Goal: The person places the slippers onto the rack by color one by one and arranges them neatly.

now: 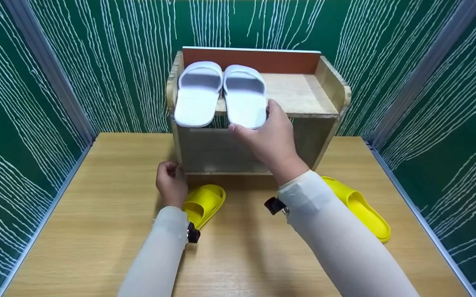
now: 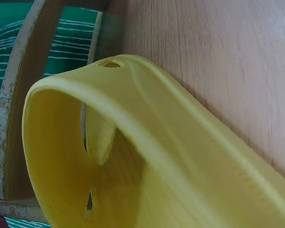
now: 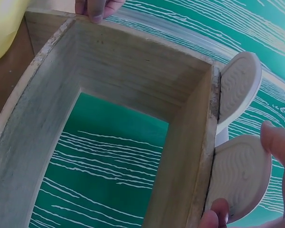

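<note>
Two white slippers point(image 1: 246, 99) lie side by side on the top shelf of a small wooden shoe rack point(image 1: 295, 95), their heels jutting over its front edge. My right hand point(image 1: 277, 142) grips the heel of the right-hand one, thumb at its back end and fingers along its outer side. In the right wrist view, that slipper's ridged sole point(image 3: 240, 175) shows between thumb and fingers. Low on the rack's left side, my left hand point(image 1: 172, 183) pinches the edge of the side panel. Beside that hand, a yellow slipper point(image 1: 207, 202) stands on the table, filling much of the left wrist view.
A second yellow slipper point(image 1: 361, 206) sits to the right, partly behind my right forearm. The rack stands on a wood-grain table point(image 1: 229, 255). Green panels point(image 1: 130, 74) with white streaks enclose the back and sides. The rack's top has raised sides and a reddish-brown back board point(image 1: 287, 61).
</note>
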